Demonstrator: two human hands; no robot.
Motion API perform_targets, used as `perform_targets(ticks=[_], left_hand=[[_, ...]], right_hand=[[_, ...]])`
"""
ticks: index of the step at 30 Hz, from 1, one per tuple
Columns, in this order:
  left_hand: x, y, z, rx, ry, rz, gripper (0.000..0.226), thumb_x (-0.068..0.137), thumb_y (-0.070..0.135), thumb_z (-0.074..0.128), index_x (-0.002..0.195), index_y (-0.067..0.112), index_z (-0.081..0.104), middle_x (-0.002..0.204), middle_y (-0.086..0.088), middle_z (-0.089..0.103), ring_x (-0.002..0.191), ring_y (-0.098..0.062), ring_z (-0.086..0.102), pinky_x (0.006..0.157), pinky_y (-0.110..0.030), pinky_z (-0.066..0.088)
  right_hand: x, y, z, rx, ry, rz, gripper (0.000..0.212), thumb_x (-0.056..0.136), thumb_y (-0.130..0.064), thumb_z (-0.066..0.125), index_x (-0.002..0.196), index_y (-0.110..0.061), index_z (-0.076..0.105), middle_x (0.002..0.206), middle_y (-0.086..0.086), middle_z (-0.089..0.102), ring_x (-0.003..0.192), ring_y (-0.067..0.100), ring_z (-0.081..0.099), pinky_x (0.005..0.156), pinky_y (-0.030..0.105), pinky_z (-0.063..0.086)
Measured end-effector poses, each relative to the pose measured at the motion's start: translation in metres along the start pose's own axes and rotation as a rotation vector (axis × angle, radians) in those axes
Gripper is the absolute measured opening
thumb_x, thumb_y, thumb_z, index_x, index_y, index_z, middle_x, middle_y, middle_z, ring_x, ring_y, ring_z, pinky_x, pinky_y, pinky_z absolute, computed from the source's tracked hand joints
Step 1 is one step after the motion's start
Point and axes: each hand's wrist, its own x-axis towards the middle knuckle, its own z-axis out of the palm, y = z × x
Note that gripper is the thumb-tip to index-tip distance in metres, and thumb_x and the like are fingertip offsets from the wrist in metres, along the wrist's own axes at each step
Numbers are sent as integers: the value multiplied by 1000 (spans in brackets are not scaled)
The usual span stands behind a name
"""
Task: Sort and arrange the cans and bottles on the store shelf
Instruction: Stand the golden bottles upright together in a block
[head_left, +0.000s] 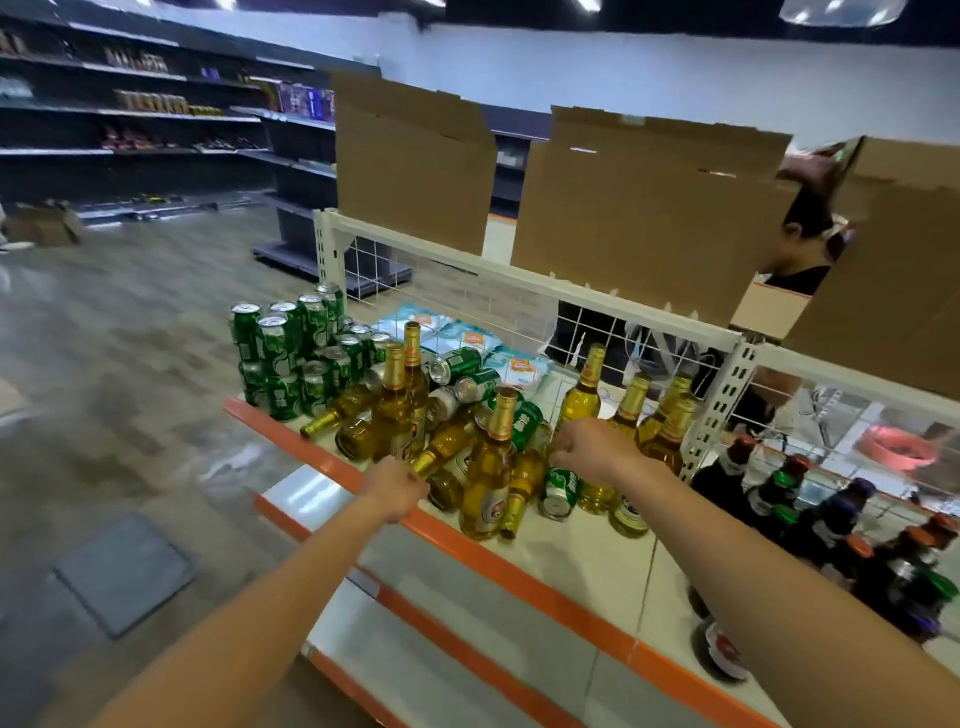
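On the orange-edged shelf (571, 561), the fallen bottle (449, 441) lies neck-first toward our nearer left hand (396, 488), whose fingers curl at its cap, grip unclear, while our right hand (592, 447) hangs curled, hold likewise unclear.

Bare left hand (397, 486) and bare right hand (592, 447) on bare forearms (260, 597) up to the frame edge.

Both bare arms are being held out forward, nearly straight. The left forearm (270, 597) is lying along a line from the lower left, and the left hand (397, 488) is showing its back, fingers (415, 487) curled under. The right forearm (753, 561) is slanting in from the lower right. The right hand (592, 447) is bending down at the wrist, fingers curled downward. Whether either hand is gripping anything is unclear.
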Motion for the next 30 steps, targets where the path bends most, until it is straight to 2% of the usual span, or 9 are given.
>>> perform_targets(ticks=[2, 6, 10, 13, 18, 22, 24, 27, 30], left_hand=[[11, -1, -11, -38, 15, 22, 29, 92, 14, 61, 64, 7, 66, 56, -3, 52, 61, -21, 54, 58, -28, 42], [28, 5, -9, -31, -44, 60, 14, 91, 17, 67, 94, 5, 71, 66, -1, 56, 68, -19, 55, 67, -32, 46], [40, 5, 23, 10, -122, 7, 53, 85, 21, 75, 131, 3, 57, 115, -9, 62, 104, -23, 60, 81, -29, 49], [51, 7, 47, -17, -112, 45, 67, 80, 25, 78, 139, 9, 51, 133, -5, 57, 124, -25, 55, 98, -32, 47], [70, 10, 76, -105, -58, 111, 81, 62, 53, 83, 132, 22, 54, 126, 9, 62, 121, -19, 58, 101, -34, 47], [52, 10, 94, -162, 28, 198, 59, 72, 32, 85, 121, 26, 53, 112, 13, 59, 106, -11, 56, 98, -34, 45], [38, 6, 101, -188, 105, 246, 52, 74, 43, 81, 117, 36, 52, 109, 16, 63, 104, -11, 60, 92, -37, 50], [26, -1, 110, -183, 178, 300, 56, 76, 64, 69, 124, 41, 52, 112, 16, 63, 105, -9, 60, 87, -39, 54], [17, 5, 116, -166, 260, 382, 66, 81, 65, 63, 138, 39, 42, 126, 11, 55, 117, -12, 53, 92, -41, 52]], right_hand=[[9, -4, 2, 5, -11, 26, 30, 94, -33, 59, 106, -8, 69, 106, 10, 68, 95, 26, 65, 82, 42, 55], [26, -3, 4, 32, -14, 37, 28, 93, -31, 61, 114, -14, 66, 116, 5, 67, 101, 23, 62, 86, 39, 54], [40, -18, -4, 395, -41, -72, 68, 85, -32, 74, 145, -17, 45, 135, 4, 56, 119, 21, 56, 97, 32, 48], [51, -42, 6, 495, 8, -88, 78, 84, -40, 75, 149, -16, 39, 145, 5, 49, 130, 22, 49, 103, 33, 42], [59, -55, 31, 577, 214, -49, 47, 91, -38, 68, 128, -12, 55, 116, 5, 66, 103, 21, 61, 83, 32, 48], [40, -47, 32, 490, 211, -127, 45, 90, -40, 69, 119, -7, 58, 105, 7, 66, 90, 22, 61, 77, 37, 51], [29, -42, 34, 439, 197, -152, 43, 90, -40, 69, 117, -8, 59, 105, 9, 66, 92, 24, 61, 82, 43, 53], [15, -31, 35, 487, 207, -163, 31, 89, -36, 70, 103, -11, 60, 94, 6, 66, 84, 23, 62, 77, 46, 53], [9, -21, 27, 590, 267, -164, 26, 87, -35, 73, 96, -13, 61, 87, 4, 66, 78, 20, 62, 74, 47, 54]])
